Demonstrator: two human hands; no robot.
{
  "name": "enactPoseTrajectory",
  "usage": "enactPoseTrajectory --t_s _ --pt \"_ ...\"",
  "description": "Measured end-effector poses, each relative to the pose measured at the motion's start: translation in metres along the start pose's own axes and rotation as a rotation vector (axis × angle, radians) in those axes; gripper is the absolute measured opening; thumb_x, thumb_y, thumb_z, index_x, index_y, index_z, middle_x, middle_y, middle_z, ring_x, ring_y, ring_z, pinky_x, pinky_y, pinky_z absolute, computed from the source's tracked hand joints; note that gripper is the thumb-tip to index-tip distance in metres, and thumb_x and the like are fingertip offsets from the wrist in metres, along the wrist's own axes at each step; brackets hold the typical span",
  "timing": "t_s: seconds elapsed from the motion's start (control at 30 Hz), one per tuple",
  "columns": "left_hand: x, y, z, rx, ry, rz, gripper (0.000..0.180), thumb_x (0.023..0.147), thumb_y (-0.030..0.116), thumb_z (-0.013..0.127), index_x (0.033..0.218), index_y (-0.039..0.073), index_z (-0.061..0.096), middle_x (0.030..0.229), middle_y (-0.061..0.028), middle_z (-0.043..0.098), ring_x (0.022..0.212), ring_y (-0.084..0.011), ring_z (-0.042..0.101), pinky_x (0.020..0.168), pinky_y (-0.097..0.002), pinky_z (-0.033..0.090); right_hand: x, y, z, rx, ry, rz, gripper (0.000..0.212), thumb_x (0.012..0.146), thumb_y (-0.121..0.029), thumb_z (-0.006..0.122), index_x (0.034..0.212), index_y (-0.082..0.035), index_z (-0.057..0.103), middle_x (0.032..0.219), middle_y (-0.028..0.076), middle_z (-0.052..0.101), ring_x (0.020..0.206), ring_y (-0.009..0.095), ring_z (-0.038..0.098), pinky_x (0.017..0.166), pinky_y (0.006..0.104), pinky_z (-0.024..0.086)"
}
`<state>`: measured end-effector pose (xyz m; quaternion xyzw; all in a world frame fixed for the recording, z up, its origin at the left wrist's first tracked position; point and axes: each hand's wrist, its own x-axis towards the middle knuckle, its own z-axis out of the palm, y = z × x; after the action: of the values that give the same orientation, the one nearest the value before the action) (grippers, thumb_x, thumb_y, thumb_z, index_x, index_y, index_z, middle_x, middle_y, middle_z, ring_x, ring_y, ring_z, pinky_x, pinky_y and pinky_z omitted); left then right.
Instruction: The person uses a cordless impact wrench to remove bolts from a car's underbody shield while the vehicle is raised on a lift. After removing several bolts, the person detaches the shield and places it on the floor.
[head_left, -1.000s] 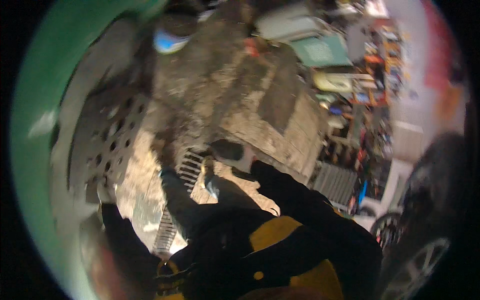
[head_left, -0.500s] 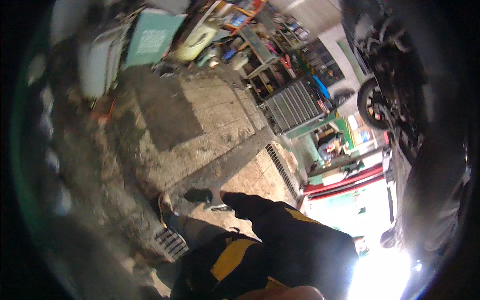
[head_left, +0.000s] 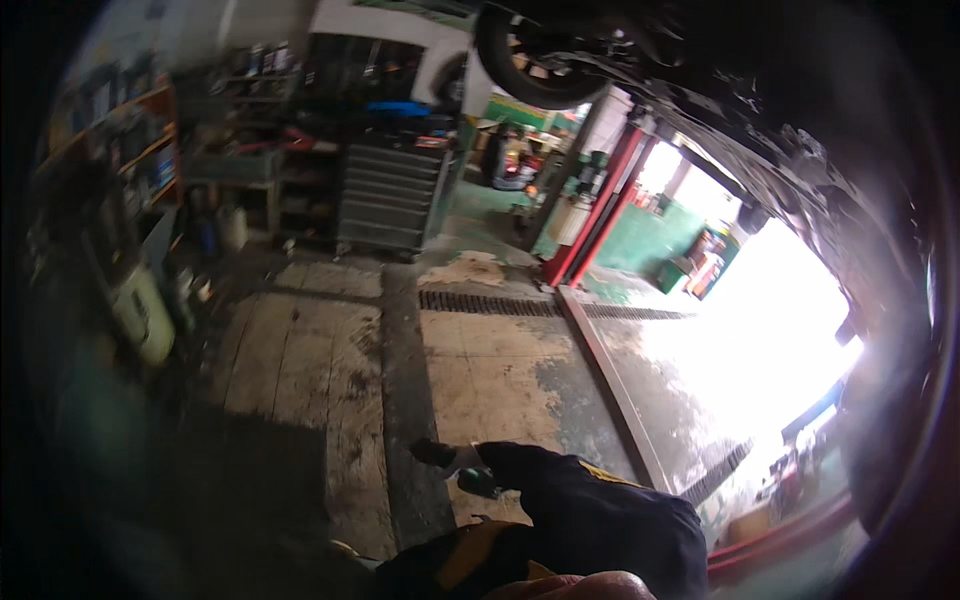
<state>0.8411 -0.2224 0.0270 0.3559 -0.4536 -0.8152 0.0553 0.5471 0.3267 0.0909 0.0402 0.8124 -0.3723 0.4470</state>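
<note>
My right arm, in a dark sleeve with yellow trim, lies bent across the lower middle. Past its cuff a small pale patch of my right hand shows, too dim and small to make out the fingers. Close by it is a dark, rounded thing; whether the hand holds it I cannot tell. Another dark shape, perhaps a shoe, shows against the floor just beyond. Nearer the lower edge is dark cloth with a yellow panel. My left hand cannot be seen.
A raised vehicle with a wheel hangs overhead at the right. Beyond stand a grey drawer cabinet, cluttered shelves and a red post. A long low beam and a drain grate cross the worn floor.
The view has swung right and become more level. The cabinet and shelves have shifted left in the picture, and the green and white panels have left it. My right arm remains bent.
</note>
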Motion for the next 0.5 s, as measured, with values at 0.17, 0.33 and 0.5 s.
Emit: enactPoseTrajectory --t_s 0.17,0.33,0.5 --pt "0.179 0.115 0.049 0.252 -0.266 0.199 0.022 0.103 0.011 0.05 0.082 0.006 0.056 0.076 -0.0043 0.042 0.071 -0.0215 0.043 0.069 -0.0433 0.049 0.009 -0.01 -0.029 0.682 0.155 0.019 0.078 0.077 -0.058 0.077 0.139 -0.013 0.06 0.127 0.009 0.069 0.108 0.025 0.064 0.098 0.0473 0.049" --pt "0.389 0.166 0.21 0.308 -0.449 -0.143 0.023 0.102 0.021 0.052 0.086 0.008 0.06 0.073 -0.0012 0.045 0.066 -0.0164 0.045 0.064 -0.0356 0.044 0.012 -0.067 -0.038 1.321 0.363 -0.105 0.08 0.082 -0.065 0.071 0.143 -0.015 0.057 0.131 0.009 0.066 0.111 0.026 0.063 0.101 0.0492 0.047" --pt "0.554 0.199 0.393 0.366 -0.654 -0.424 0.027 0.102 0.033 0.055 0.091 0.011 0.065 0.069 0.0027 0.05 0.061 -0.0099 0.049 0.058 -0.0256 0.039 0.043 -0.141 -0.074 1.753 0.539 -0.385 0.083 0.086 -0.072 0.065 0.147 -0.016 0.054 0.134 0.009 0.064 0.113 0.028 0.062 0.104 0.0511 0.045"
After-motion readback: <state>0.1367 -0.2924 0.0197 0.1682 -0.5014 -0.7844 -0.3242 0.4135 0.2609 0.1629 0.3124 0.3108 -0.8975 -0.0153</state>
